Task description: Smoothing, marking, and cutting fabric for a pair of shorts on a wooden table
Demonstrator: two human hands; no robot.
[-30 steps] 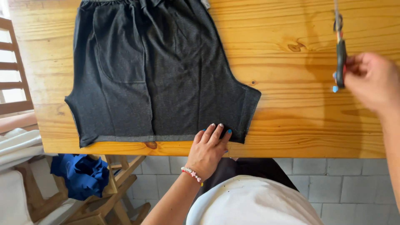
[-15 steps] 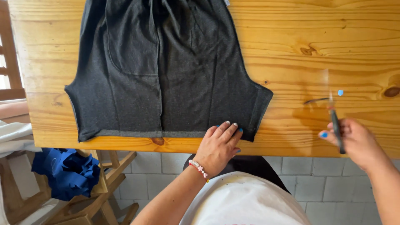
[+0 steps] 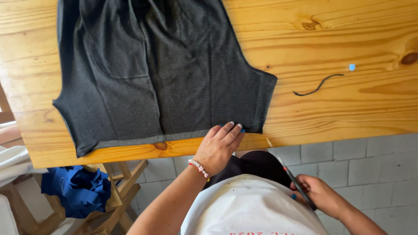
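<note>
Shorts [image 3: 165, 69]: left hand [image 3: 220, 146] on hem; right hand [image 3: 320, 196] w/ scissors [image 3: 298, 189].

Pine desk [image 3: 357, 26], knotted and grained, with 1 curved dark thread scrap [image 3: 318, 85] lying near its right side and 1 small blue chip [image 3: 352, 67] just above the thread's end. Below the desk's edge, grey tiled floor [image 3: 374, 161]. At lower left, crumpled blue cloth [image 3: 76, 189] resting on a folding wooden stand [image 3: 124, 182], white fabric [image 3: 13, 159] beside it.
</note>
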